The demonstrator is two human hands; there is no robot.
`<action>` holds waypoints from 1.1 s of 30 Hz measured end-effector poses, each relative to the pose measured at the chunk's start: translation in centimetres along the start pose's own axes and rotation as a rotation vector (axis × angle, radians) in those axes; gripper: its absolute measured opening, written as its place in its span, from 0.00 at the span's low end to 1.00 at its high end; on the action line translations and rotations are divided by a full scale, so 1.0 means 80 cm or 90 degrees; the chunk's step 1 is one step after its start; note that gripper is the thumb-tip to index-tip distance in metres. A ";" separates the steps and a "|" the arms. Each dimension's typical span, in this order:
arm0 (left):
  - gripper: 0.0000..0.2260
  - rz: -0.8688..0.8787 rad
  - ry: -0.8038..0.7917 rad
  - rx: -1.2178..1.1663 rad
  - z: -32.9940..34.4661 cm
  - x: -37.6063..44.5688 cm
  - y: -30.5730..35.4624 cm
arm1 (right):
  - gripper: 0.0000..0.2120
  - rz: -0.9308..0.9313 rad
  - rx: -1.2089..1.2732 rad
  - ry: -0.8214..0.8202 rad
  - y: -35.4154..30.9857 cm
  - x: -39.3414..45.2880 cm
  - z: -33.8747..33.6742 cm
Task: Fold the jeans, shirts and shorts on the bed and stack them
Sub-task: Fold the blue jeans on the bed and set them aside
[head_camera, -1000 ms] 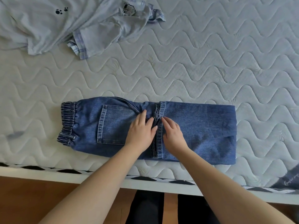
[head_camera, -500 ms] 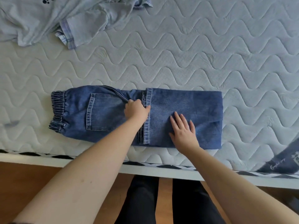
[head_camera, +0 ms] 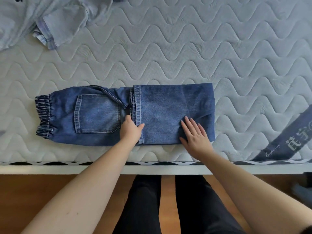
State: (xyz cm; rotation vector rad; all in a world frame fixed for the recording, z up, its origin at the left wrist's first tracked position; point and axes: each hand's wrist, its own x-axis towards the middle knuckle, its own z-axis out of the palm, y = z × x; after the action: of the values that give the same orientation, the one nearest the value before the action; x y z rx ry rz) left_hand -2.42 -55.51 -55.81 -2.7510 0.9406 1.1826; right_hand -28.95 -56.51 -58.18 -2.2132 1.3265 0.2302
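Folded jeans (head_camera: 125, 114) lying lengthwise on the quilted bed (head_camera: 185, 53), lower centre of the frame, elastic waistband at left. Left hand (head_camera: 131, 128) reaching in from below, seemingly pinching the hem (head_camera: 137, 107) at the fold, thumb on top; fingers hidden under the cloth. Right hand (head_camera: 194, 134) flat, fingers straight and spread, pressing the folded leg at right. Pale blue shirts (head_camera: 50, 19) bunched at upper left.
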 end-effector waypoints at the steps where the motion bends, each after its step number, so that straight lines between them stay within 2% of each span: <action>1: 0.20 -0.002 0.004 -0.013 0.001 -0.002 0.000 | 0.30 -0.007 0.018 0.004 0.002 0.001 -0.003; 2: 0.19 -0.005 0.007 -0.020 0.001 -0.004 0.000 | 0.28 -0.010 0.044 0.033 0.004 0.002 -0.008; 4: 0.18 -0.006 0.012 -0.024 0.000 -0.005 -0.001 | 0.24 0.030 0.081 0.159 0.012 0.006 -0.020; 6: 0.17 -0.004 0.018 -0.025 -0.001 -0.004 -0.001 | 0.24 0.167 0.149 0.225 0.025 0.010 -0.035; 9: 0.18 -0.006 0.017 -0.037 -0.003 -0.001 -0.003 | 0.27 0.359 0.329 0.177 0.048 0.023 -0.049; 12: 0.17 -0.002 0.023 -0.074 -0.007 0.000 -0.011 | 0.24 0.456 0.478 0.121 0.067 0.036 -0.059; 16: 0.19 -0.016 0.046 -0.095 -0.016 0.001 -0.026 | 0.17 0.435 0.406 0.022 0.079 0.043 -0.057; 20: 0.30 -0.012 0.087 -0.064 -0.024 -0.001 -0.024 | 0.17 0.450 0.374 0.013 0.076 0.048 -0.055; 24: 0.22 0.157 0.303 -0.017 -0.024 -0.010 0.004 | 0.19 0.455 0.404 0.000 0.076 0.050 -0.057; 25: 0.19 0.213 0.326 -0.015 -0.022 -0.012 0.018 | 0.19 0.450 0.404 -0.006 0.076 0.050 -0.058; 26: 0.17 0.272 0.314 -0.010 -0.017 -0.015 0.036 | 0.20 0.446 0.403 -0.010 0.077 0.051 -0.058; 28: 0.14 0.383 0.224 0.017 -0.002 -0.019 0.075 | 0.20 0.441 0.404 -0.012 0.077 0.051 -0.059; 30: 0.13 0.456 0.133 0.047 0.017 -0.019 0.118 | 0.19 0.437 0.411 -0.010 0.077 0.048 -0.059; 33: 0.14 0.545 0.073 0.089 0.041 -0.016 0.180 | 0.18 0.427 0.413 -0.012 0.078 0.042 -0.059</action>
State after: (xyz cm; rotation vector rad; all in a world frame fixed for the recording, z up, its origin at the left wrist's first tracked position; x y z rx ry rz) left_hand -12.84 -65.89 -54.15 -2.3408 2.2363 0.9241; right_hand -33.18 -63.87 -57.90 -1.1948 1.7840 0.0439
